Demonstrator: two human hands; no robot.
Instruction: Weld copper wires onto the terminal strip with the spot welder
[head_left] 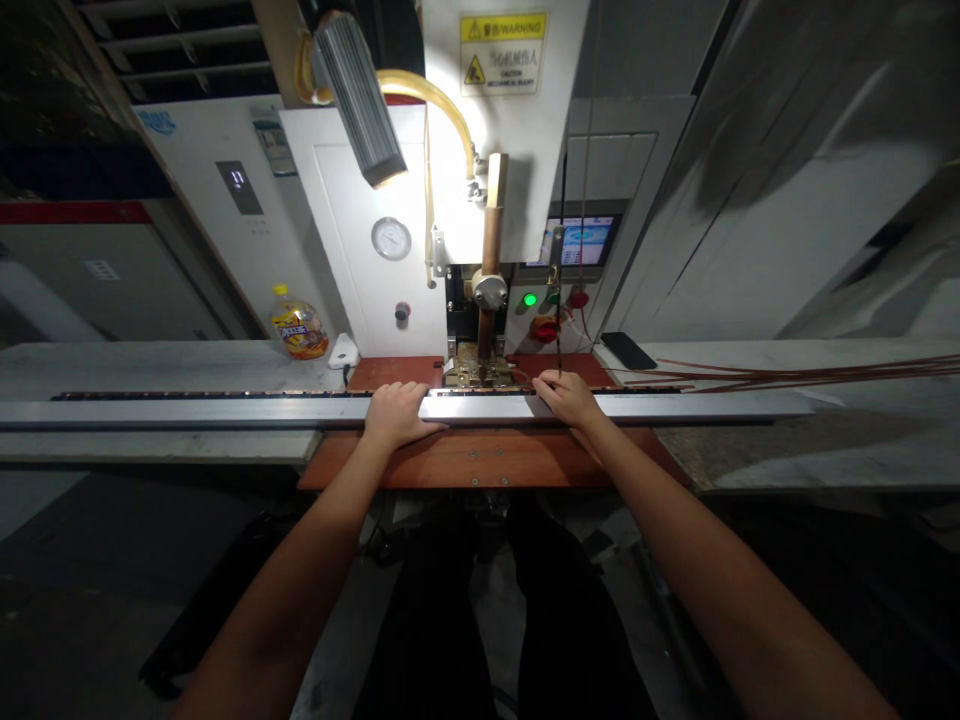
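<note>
A long grey metal bar (187, 411) lies across the bench from the far left to the right, passing in front of a white welding machine (487, 120). My left hand (397, 412) rests on top of the bar, fingers curled over it. My right hand (570, 397) presses on the bar just right of the machine's copper electrode (493, 235), fingers closed on a thin strip at the bar's far edge. A dark toothed strip (202, 395) runs along the bar's back edge.
A red-brown work plate (480, 458) sits under the bar. Thin copper rods (810, 375) lie at the right beside a black phone (627, 350). An orange bottle (298, 325) stands at the left. A green button (530, 300) glows on the machine.
</note>
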